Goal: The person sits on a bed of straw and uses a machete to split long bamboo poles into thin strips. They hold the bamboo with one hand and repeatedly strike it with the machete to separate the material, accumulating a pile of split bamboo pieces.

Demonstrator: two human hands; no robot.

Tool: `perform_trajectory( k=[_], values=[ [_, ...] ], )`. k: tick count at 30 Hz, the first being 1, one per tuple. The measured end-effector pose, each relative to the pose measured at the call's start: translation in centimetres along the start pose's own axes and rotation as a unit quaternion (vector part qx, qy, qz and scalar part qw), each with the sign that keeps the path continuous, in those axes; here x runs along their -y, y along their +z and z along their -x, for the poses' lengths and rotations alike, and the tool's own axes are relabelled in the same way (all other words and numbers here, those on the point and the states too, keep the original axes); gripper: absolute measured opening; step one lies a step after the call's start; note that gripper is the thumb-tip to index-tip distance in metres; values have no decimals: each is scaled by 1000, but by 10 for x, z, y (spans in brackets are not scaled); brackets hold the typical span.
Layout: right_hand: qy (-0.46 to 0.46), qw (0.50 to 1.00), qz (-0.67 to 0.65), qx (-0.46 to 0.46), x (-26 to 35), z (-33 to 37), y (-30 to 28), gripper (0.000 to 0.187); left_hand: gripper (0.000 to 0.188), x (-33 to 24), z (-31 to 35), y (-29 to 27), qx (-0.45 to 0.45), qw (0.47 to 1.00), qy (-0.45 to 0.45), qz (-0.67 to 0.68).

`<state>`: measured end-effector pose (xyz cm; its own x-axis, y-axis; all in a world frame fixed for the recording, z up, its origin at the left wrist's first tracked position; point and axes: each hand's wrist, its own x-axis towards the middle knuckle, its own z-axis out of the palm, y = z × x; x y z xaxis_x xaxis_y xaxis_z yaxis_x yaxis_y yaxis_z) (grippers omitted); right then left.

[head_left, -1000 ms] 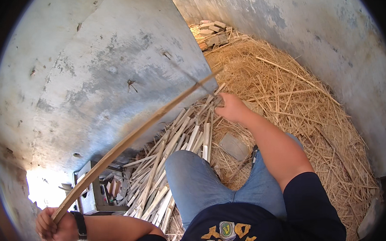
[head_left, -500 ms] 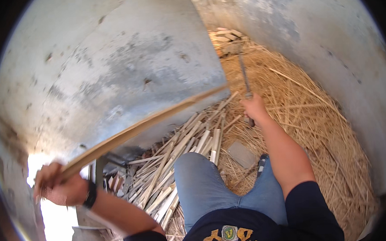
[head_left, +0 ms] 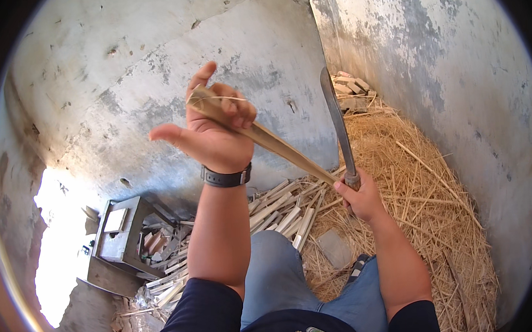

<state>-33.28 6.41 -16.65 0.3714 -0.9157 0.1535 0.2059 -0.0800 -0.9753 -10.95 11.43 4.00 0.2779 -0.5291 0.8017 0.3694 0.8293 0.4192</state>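
A long, pale bamboo strip slants from my raised left hand down to my right hand. Its thicker upper end lies across the left palm, where some fingers curl over it; the thumb and one finger stick out away from it. A thin fibre hangs loose at that end. In my right fist is the handle of a machete, its long dark blade pointing up and slightly hooked at the tip. The strip's lower end meets the right thumb beside the handle; whether it is pinched there is hard to see.
Split bamboo pieces lie heaped by my left knee. Straw-like shavings cover the floor on the right. A wooden stool-like frame stands at left, a flat grey slab between my legs, bricks in the corner. Walls stand close.
My left hand has swung up and inward, carrying the strip, which now slopes down toward the right hand. The machete blade stands nearer upright, and my view has tilted upward.
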Motion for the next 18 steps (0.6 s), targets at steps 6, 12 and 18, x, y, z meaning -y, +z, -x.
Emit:
perform_trajectory(
  k=[6,12,18],
  values=[
    [-78,996,-19,-30,1,4,3,24,130,14,-2,43,20,999,-24,-11],
    [-139,982,-108,-71,17,10,6,29,127,25,7,81,88,995,-43,20],
    [-143,977,-136,-77,21,7,-10,27,124,28,19,111,141,987,-71,-3]
  ],
)
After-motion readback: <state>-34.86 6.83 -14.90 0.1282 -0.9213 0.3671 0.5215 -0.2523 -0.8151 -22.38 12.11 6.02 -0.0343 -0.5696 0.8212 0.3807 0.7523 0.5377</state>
